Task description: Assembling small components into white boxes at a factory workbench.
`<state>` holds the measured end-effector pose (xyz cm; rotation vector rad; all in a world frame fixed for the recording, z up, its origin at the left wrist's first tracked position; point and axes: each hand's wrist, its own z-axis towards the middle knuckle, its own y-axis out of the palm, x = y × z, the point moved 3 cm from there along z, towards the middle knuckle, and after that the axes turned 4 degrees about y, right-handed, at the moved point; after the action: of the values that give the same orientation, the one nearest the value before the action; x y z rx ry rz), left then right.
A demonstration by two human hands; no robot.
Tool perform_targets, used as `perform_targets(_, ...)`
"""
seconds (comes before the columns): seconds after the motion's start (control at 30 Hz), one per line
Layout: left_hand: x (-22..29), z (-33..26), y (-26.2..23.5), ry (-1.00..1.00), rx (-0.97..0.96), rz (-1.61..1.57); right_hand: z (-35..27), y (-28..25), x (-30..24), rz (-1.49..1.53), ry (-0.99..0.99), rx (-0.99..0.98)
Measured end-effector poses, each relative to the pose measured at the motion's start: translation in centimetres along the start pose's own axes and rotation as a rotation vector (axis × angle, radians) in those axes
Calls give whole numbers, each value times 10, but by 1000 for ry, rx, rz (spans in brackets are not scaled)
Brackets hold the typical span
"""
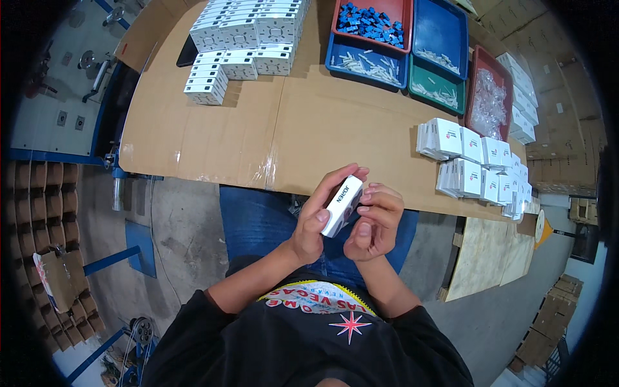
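Observation:
A small white printed box (pixel 343 205) is held over my lap, close to the table's near edge. My left hand (pixel 316 222) grips it, fingers behind and thumb along its near side. To the right of the box is my right hand (pixel 378 222), its fingers curled and the thumb bent inward. Fingertips of that hand come close to the box's right side; whether they touch it or pinch anything small, I cannot make out. The box's far face is hidden by my left fingers.
Cardboard covers the table (pixel 258 138). Stacked white boxes (pixel 225 68) stand far left; flat white packets (pixel 461 148) lie in rows at right. Behind are a red tray (pixel 408 46) of blue parts, blue trays (pixel 401 82) and a green tray (pixel 416 97) of white pieces, and clear bags (pixel 489 106).

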<state>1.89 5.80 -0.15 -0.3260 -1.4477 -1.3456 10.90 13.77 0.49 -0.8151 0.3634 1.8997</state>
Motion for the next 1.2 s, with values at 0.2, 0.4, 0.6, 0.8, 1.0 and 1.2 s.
perform_targets(0.2, -3, -3, -7, 71, 57, 33, -9, 1, 1, -53, 65, -2)
perform_targets(0.4, -2, -10, -8, 151, 76, -40, -12, 5, -1, -99, 26, -4)
perform_targets(0.6, 7, -7, -7, 19, 206, -166, -20, 14, 4, -10, 3, 8)
perform_targets(0.8, -8, -2, -22, -222, 269, -777, -18, 17, -4, -116, -94, -26)
perform_targets(1.0, -12, 6, -28, -262, 66, -1021, -21, 20, 0, -131, -78, -40)
perform_targets(1.2, -3, 9, -27, -351, 96, -161, -1, 12, -2, -327, 0, -179)
